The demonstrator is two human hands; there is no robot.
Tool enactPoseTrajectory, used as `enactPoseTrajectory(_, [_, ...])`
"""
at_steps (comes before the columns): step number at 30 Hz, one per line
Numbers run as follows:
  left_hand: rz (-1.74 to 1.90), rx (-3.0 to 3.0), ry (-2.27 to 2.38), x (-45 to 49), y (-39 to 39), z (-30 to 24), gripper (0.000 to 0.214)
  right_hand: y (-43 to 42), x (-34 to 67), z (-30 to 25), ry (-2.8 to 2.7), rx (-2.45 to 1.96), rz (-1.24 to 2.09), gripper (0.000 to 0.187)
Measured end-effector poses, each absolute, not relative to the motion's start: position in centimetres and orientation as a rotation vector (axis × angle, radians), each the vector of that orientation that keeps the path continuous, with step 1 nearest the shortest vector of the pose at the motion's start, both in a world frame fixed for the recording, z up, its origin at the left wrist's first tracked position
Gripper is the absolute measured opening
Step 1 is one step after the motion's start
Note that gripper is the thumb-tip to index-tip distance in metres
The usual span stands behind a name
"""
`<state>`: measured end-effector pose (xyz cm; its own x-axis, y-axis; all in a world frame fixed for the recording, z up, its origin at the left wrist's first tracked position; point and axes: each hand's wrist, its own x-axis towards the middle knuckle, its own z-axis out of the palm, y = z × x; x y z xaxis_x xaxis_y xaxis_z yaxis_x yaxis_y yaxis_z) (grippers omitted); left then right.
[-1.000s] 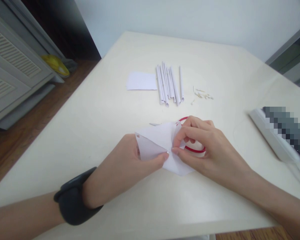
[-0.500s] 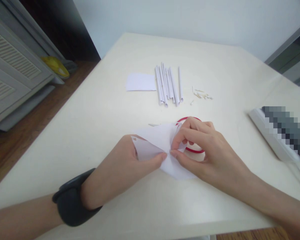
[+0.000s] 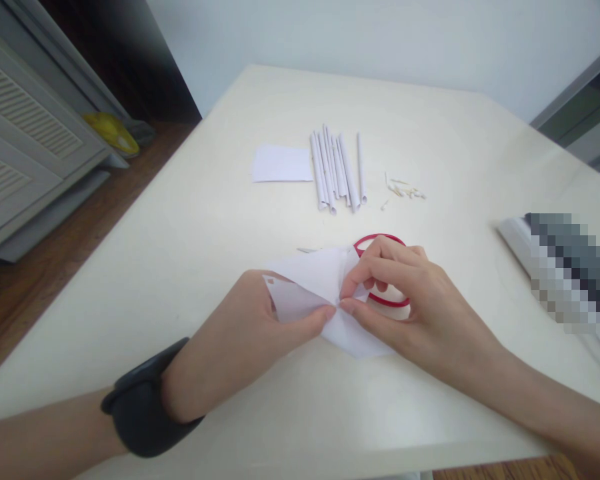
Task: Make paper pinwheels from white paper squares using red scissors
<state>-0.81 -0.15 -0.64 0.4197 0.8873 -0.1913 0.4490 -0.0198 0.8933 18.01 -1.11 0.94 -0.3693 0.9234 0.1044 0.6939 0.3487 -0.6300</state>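
A white paper pinwheel (image 3: 310,270), its corners bent in towards the middle, is between my two hands above the table. My left hand (image 3: 267,320), with a dark band on the wrist, grips it from the left, thumb pressed near the centre and fingers hidden behind the paper. At that same centre, my right hand (image 3: 393,283) pinches with thumb and forefinger; any small thing between the fingertips is too small to make out. Scissors with red handles (image 3: 387,303) lie behind the paper and right hand, partly covered, a blade tip showing on the left.
Further back on the white table (image 3: 220,220) are a stack of white paper squares (image 3: 282,164), several rolled paper sticks (image 3: 345,170) and scattered cotton swabs (image 3: 405,189). A pale device (image 3: 525,260), partly pixelated, stands at the right, with a cable beside it.
The right fingertips have shifted very slightly at the centre of the pinwheel, and the paper's right flap sits a bit differently, showing more of the red handle. The left hand keeps its hold.
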Motion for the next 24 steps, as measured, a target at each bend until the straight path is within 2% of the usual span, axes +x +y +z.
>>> enactPoseTrajectory(11, [0.443,1.654,1.261,-0.7,-0.1,-0.7,0.022,-1.2,18.0,1.0,-2.158,-1.405,0.715,0.007])
enactPoseTrajectory(24, [0.43,1.557,1.304,0.3,0.0,1.7,0.017,-1.1,17.9,0.7,-2.117,-1.399,0.764,0.007])
